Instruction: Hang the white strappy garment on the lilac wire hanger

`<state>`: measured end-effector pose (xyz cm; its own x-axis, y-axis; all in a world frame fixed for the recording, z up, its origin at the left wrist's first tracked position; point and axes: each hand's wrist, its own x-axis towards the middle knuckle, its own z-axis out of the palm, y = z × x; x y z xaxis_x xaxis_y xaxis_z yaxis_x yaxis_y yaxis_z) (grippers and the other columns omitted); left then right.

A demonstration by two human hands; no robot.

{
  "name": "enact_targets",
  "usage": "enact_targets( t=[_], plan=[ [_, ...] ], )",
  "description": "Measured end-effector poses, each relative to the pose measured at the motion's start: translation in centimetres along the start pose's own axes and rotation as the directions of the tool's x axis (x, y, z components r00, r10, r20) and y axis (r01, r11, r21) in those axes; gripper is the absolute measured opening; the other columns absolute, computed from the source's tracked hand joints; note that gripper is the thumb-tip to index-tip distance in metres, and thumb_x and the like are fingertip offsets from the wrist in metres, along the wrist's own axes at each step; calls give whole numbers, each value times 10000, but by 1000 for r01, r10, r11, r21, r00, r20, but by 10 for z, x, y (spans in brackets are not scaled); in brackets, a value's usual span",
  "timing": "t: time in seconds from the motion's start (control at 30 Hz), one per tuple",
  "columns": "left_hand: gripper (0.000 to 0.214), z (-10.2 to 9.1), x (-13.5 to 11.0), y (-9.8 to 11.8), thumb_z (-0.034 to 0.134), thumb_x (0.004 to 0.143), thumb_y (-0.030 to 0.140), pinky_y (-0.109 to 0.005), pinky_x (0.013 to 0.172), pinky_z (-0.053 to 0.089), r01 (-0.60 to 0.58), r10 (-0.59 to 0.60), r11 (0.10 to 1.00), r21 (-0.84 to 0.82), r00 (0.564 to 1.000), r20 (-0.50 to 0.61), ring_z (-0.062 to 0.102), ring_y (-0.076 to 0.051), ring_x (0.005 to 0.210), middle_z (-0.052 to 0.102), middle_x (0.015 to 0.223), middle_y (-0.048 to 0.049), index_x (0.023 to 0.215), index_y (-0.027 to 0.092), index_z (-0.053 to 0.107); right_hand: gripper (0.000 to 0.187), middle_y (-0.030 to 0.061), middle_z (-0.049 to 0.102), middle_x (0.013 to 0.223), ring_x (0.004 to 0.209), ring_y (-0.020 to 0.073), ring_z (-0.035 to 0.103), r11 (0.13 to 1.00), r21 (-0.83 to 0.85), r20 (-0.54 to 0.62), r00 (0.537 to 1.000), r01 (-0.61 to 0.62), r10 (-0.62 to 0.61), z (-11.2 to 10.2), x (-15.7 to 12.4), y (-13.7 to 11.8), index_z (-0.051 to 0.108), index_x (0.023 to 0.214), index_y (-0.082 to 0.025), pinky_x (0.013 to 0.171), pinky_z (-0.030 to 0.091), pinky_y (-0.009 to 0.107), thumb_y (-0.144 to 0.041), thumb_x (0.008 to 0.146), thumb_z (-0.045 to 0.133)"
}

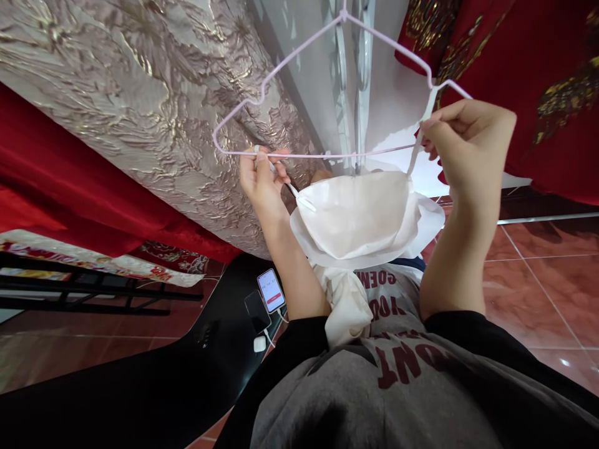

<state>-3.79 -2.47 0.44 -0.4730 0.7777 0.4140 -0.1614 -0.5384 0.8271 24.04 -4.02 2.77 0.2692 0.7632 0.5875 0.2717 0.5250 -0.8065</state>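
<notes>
A pale pink wire hanger (299, 59) hangs in front of me at head height. A small white garment (360, 218) with thin straps droops below its bottom bar. My left hand (262, 178) is closed, pinching the left strap against the hanger's bottom bar near its left end. My right hand (470, 146) is closed too, pinching the right strap up by the hanger's right shoulder. More white cloth (346, 305) hangs down against my grey printed shirt (397, 368).
A silver embossed curtain (140, 106) fills the upper left, with red cloth (56, 181) beside it and red and gold fabric (538, 75) at the upper right. A lit phone (271, 290) with a charger lies on a black surface (140, 386). The floor has red tiles (543, 274).
</notes>
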Motion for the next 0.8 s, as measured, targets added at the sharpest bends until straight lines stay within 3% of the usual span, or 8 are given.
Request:
enact_targets(
  t=[0.07,0.17,0.33,0.5,0.57,0.63,0.7,0.8],
  plan=[
    [234,-4,2,-3,722,1011,439,-331,582,438,-8,7,999,38,1000,22,539,-189,622,738,911,-51,900,277,594,126,59,751,806,774,244,714,995,80,50,997,56,-61,5,8,-5,785,821,-240,790,596,482,-132,819,721],
    [335,-8,3,-7,752,954,569,-329,586,454,-17,15,998,65,999,37,572,-188,648,742,955,-66,922,270,604,391,61,805,998,1037,250,763,962,233,101,980,143,-170,17,25,-12,831,1047,-205,984,595,447,-22,747,659],
    [261,-8,-1,-7,744,978,476,-276,547,453,-17,16,1000,7,998,57,543,-147,606,762,956,-60,941,254,611,464,121,753,1280,1210,275,741,803,566,-124,982,185,-139,19,48,16,743,1219,-165,1196,526,533,-133,780,595],
    [164,-6,-1,-3,675,1030,360,-269,550,473,54,-54,998,16,998,22,542,-153,594,772,945,-56,919,260,609,615,25,589,1481,1636,299,315,930,318,-366,929,186,-61,-30,40,67,695,1301,-295,1156,492,527,-469,993,192],
    [174,-5,0,-3,683,1032,359,-275,553,481,73,-73,997,23,997,14,565,-160,605,773,949,-60,905,262,618,571,-6,663,1356,1569,340,438,922,347,-288,955,169,-67,-41,32,60,754,1173,-359,993,571,526,-497,984,232],
    [201,-5,-1,-4,708,1024,389,-285,564,490,94,-94,995,33,995,9,596,-169,633,775,970,-66,890,262,628,371,-20,745,1121,1249,290,722,869,463,-189,977,174,-95,-36,22,36,800,1003,-373,887,615,448,-426,907,446],
    [217,-5,-2,-5,719,1018,410,-297,578,494,117,-118,992,36,993,19,619,-177,659,778,994,-72,883,262,637,303,-4,787,1014,935,216,778,845,489,-59,975,217,-216,-19,12,9,820,1021,-342,834,630,402,-345,813,599],
    [190,-6,-5,-4,713,1016,388,-300,585,501,116,-116,993,11,991,65,625,-173,652,789,1014,-72,891,261,649,583,18,781,1163,1186,243,737,937,314,292,924,150,-246,9,-1,-8,706,1318,-337,1079,574,457,-201,755,771]
  ],
)
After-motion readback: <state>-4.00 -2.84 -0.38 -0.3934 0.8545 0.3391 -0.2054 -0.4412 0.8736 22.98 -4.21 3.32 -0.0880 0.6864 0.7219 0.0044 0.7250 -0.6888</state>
